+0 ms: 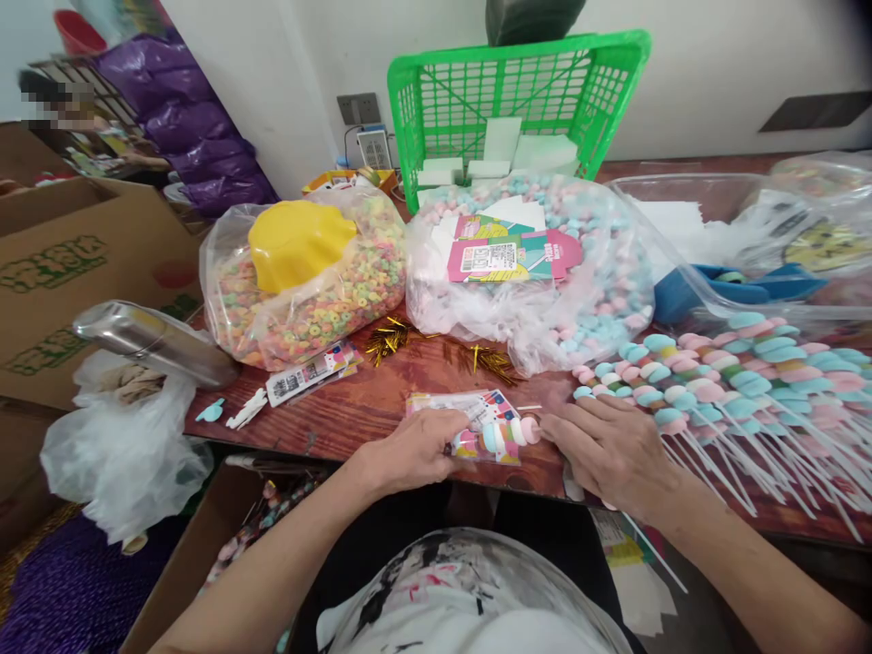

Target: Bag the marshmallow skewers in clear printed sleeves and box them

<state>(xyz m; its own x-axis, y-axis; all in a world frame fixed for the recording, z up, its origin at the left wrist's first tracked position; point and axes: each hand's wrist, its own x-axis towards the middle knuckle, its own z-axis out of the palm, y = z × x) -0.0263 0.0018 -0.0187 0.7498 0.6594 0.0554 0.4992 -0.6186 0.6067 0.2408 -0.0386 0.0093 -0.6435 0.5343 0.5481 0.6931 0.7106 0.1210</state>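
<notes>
Between my hands is a marshmallow skewer (508, 438) in pale blue, white, orange and pink, lying over a clear printed wrapper (494, 404) near the table's front edge. My left hand (422, 447) is closed at the skewer's left end, with the wrapper at its fingers. My right hand (613, 447) has its fingers closed at the pink right end. A white stick (654, 549) sticks out below my right palm; whether it belongs to the same skewer is hidden. How far the candy sits inside the wrapper, I cannot tell.
Finished-looking skewers (742, 381) are piled at right. Behind stand a bag of candy rings (327, 313) with a yellow bowl (296, 243), a bag of marshmallows (606, 263) and a green basket (518, 64). Gold twist ties (388, 341), wrappers (313, 372) and a steel flask (160, 341) are at left.
</notes>
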